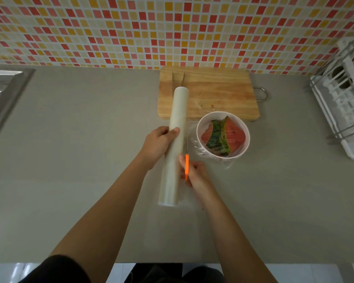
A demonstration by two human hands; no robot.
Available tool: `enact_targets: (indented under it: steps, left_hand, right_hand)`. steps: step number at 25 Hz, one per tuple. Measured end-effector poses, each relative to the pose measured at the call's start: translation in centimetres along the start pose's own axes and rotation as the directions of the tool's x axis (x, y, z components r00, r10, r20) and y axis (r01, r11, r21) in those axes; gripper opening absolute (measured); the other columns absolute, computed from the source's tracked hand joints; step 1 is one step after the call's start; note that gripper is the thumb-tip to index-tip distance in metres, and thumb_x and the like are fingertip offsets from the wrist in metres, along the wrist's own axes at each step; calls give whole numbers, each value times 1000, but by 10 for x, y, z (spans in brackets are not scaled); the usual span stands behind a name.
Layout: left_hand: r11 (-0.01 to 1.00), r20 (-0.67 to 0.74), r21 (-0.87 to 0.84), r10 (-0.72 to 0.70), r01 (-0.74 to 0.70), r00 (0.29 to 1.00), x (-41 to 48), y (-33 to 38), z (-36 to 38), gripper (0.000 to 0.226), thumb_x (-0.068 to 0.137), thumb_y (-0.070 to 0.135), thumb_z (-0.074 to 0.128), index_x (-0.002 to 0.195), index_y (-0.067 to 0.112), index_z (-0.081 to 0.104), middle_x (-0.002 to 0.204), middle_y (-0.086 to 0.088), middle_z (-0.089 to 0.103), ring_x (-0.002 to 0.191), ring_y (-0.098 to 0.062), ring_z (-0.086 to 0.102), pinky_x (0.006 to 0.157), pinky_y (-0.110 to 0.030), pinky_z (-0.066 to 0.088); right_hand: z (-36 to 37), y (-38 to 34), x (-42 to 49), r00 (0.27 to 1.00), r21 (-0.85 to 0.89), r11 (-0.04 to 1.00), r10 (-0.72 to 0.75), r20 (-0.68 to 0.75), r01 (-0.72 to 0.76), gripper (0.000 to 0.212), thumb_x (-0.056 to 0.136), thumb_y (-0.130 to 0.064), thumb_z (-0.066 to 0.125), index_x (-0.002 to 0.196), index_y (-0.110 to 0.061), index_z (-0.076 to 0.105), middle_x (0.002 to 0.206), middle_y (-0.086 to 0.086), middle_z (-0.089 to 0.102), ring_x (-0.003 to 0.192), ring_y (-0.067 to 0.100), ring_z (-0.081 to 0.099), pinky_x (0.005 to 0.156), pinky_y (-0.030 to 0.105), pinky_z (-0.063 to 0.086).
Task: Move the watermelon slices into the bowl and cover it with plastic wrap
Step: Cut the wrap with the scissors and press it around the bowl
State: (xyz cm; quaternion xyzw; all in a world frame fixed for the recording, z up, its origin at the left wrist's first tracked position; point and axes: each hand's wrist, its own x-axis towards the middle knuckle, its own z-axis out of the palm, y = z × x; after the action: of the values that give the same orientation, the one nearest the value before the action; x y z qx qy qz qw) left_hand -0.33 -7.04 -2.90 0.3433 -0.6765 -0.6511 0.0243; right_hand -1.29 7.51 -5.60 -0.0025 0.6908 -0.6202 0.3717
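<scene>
Dark sleeve (55,268): lowest in view, on your left arm.

Left hand (158,145): wrapped around the plastic wrap roll (175,144) about a third of the way down from its far end, thumb on top. The roll lies lengthwise away from you on the grey counter (80,139), its far end over the near left corner of the cutting board (211,92).

Right hand (194,172): just right of the roll, clenched on an orange-handled cutter (186,167), handle upright between the fingers. Whether it is scissors or a knife cannot be told; a thin blade line runs from it along the roll's right edge.

Bowl (243,127): white, on the counter right of the roll, touching or just before the board's near edge. Watermelon slices (223,135), red flesh and green rind, lie stacked inside. Plastic film (198,148) is stretched over the top and bunches loosely at the bowl's left and near sides.

Knife (178,78): on the board's far left part, mostly hidden by the roll.

Dish rack (339,103): white, far right. Sink rim (6,92): far left. Tiled wall (172,27) behind.
</scene>
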Motion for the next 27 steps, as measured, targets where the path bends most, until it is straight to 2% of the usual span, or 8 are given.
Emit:
enact_targets:
  steps: [3,5,11,15,19,21,24,27]
  left_hand:
    - [1000,-11,-25,-17,17,1000,-2,-3,-1,35,89,39,60,109,10,66,108,-12,70,98,-29,67,89,-45,53]
    - [999,-28,-31,-15,14,1000,-2,-4,-2,35,89,39,60,109,10,65,108,-11,70,100,-29,66,92,-47,52]
    - [998,-30,-55,-6,5,1000,-5,-9,-11,31,88,37,62,108,13,65,108,-10,69,100,-27,67,89,-43,54]
    - [997,-31,-74,-13,11,999,-5,-10,-19,31,88,35,62,108,12,66,107,-11,70,99,-28,67,87,-42,54]
    - [998,-23,-52,-19,17,1000,-4,-12,-29,30,88,36,62,108,13,66,106,-10,69,97,-27,67,86,-42,54]
    - [998,-20,-53,-22,21,1000,-4,-12,-33,30,89,36,62,108,13,65,106,-9,69,97,-27,67,87,-43,54]
    - [998,-47,-64,-23,20,999,-3,-14,-40,29,89,35,62,108,13,66,106,-10,70,97,-28,67,86,-43,53]
    - [997,-39,-78,-33,30,999,-2,-15,-46,29,90,33,61,107,11,66,107,-13,70,98,-30,66,87,-43,52]
  right_hand:
    - [4,-4,8,1000,58,998,-6,-9,6,48,65,-63,65,69,-17,52,53,-13,58,45,-3,53,46,11,39]
    - [6,0,10,999,52,998,-37,-21,38,48,61,-67,66,69,-20,63,58,-11,65,56,0,61,54,13,45]
    - [6,-4,14,989,69,994,-97,109,89,30,75,-56,64,68,-28,72,62,-11,68,61,-2,63,54,7,43]
    - [13,-6,21,998,72,996,-59,-26,61,26,79,-45,67,78,-19,62,75,-5,68,72,3,65,72,20,50]
    - [18,-8,23,998,46,997,-65,23,64,29,85,-43,61,74,-16,59,50,-20,62,51,-11,55,48,5,40]
    - [23,-8,24,999,51,998,-38,-6,38,33,83,-47,61,85,-14,57,52,-20,61,54,-10,55,52,7,40]
    - [31,-5,24,999,61,998,-21,-29,23,35,80,-49,64,85,-16,56,65,-10,59,64,2,56,61,15,42]
    - [37,1,22,999,132,991,36,15,-38,51,62,-61,74,79,-18,52,61,-8,55,57,4,56,54,15,43]
